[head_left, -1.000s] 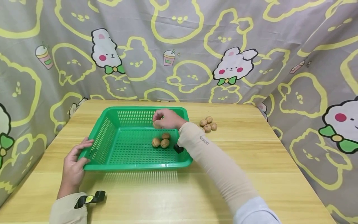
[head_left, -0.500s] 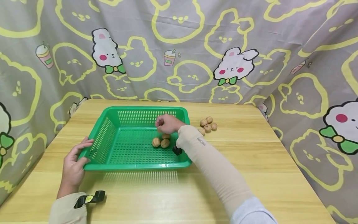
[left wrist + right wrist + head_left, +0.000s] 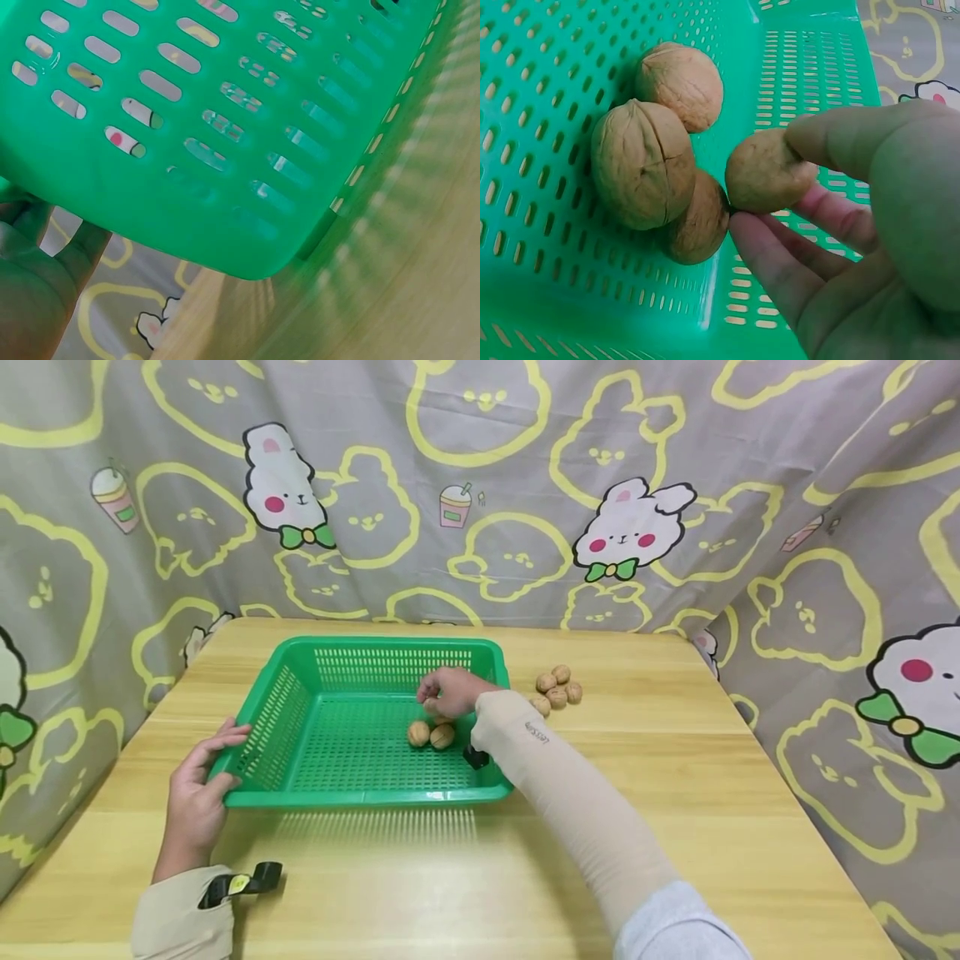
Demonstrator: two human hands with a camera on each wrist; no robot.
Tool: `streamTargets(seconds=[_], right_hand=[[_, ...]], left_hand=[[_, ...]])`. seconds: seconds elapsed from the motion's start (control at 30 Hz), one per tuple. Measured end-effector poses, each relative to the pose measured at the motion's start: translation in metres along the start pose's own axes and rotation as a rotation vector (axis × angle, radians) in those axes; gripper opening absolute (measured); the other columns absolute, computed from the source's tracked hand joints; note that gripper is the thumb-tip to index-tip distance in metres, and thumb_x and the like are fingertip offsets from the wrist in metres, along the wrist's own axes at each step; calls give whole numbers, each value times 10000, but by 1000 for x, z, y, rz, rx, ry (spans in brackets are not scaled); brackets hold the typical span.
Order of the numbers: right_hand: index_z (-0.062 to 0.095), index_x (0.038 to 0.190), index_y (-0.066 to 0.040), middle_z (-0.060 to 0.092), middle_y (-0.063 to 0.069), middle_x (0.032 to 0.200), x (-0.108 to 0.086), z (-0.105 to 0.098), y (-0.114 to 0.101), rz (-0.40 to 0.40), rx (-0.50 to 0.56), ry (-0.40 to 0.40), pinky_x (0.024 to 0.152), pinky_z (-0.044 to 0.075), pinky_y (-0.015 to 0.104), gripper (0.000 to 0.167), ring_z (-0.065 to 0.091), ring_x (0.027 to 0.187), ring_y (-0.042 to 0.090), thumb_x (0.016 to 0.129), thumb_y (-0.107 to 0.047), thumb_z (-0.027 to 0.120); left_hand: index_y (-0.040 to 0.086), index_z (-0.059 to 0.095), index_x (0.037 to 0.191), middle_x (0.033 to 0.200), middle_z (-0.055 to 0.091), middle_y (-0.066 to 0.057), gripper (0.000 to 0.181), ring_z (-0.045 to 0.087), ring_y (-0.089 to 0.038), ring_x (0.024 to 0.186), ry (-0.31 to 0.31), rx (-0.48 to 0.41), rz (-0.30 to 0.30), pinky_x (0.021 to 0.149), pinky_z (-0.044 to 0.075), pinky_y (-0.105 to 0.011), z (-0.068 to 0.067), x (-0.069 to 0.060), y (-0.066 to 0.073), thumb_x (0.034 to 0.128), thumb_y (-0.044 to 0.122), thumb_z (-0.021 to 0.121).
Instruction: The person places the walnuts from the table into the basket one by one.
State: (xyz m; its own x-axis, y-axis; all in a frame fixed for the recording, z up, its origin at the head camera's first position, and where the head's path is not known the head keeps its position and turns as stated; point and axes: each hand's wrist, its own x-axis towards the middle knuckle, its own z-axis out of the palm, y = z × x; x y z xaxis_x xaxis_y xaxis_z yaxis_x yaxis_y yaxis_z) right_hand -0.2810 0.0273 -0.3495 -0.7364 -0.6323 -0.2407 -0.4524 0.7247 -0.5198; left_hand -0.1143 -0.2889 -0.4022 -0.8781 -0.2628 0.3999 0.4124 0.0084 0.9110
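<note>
I log via cam: table, 1, below all fingers. Basket, grn, 1: rim gripped by L hand, fingers & thumb. R hand, over basket: thumb & fingertips pinching 1 held walnut. I count 3 loose walnuts in basket, just beside R fingers; 5 table walnuts, R of same.

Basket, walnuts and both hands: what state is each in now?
Green basket, open side up
Left hand, gripping the basket's rim
Held walnut, in shell, pinched
Right hand, pinching the held walnut
Three walnuts in basket, in shell, resting together
Walnuts outside basket, in shell, clustered
</note>
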Motion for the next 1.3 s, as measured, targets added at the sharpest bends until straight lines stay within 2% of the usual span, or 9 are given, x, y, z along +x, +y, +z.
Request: streamTargets(seconds=[0.33,0.5,0.67,0.97,1.17,1.3], right_hand=[[622,1290,-130,585,15,1303,-1,3,-5,27,-26,-22,957,464,338,320,530,1207,198,986,-196,548],[625,1292,-139,585,19,1317,-1,6,-7,12,-56,-74,955,465,309,324,505,1246,199,974,-156,566],[611,1314,-154,572,6,1339,0,6,-9,33,-69,-113,965,458,303,343,491,1264,188,975,-178,565],[641,1266,-209,563,-7,1345,4,8,-10,49,-88,-109,959,464,308,304,492,1262,178,970,-243,583],[637,1263,-204,533,14,1388,6,7,-7,37,-80,-96,985,451,341,309,474,1285,197,966,-277,585],[594,1324,-173,515,31,1407,4,3,-7,41,-36,-100,1013,428,360,361,458,1300,208,981,-282,557]], left_hand=[[-124,600,1099,1187,651,11,516,339,-181,1392,0,-2,1,1096,267,-188,-1,1,-1,690,-283,329],[-125,603,1095,1178,656,15,517,340,-193,1392,5,9,2,1097,266,-189,-1,0,-1,687,-285,329],[-131,599,1099,1179,656,14,519,342,-188,1389,3,3,-2,1093,272,-188,0,0,-1,686,-286,326],[-134,594,1101,1183,655,9,516,335,-195,1395,11,0,-5,1096,273,-193,-1,0,0,690,-287,323],[-137,601,1084,1164,662,13,506,350,-201,1386,18,-2,1,1099,272,-200,1,1,2,685,-283,325],[-131,605,1081,1161,662,17,507,348,-208,1388,20,-1,-2,1099,271,-200,1,1,1,685,-284,327]])
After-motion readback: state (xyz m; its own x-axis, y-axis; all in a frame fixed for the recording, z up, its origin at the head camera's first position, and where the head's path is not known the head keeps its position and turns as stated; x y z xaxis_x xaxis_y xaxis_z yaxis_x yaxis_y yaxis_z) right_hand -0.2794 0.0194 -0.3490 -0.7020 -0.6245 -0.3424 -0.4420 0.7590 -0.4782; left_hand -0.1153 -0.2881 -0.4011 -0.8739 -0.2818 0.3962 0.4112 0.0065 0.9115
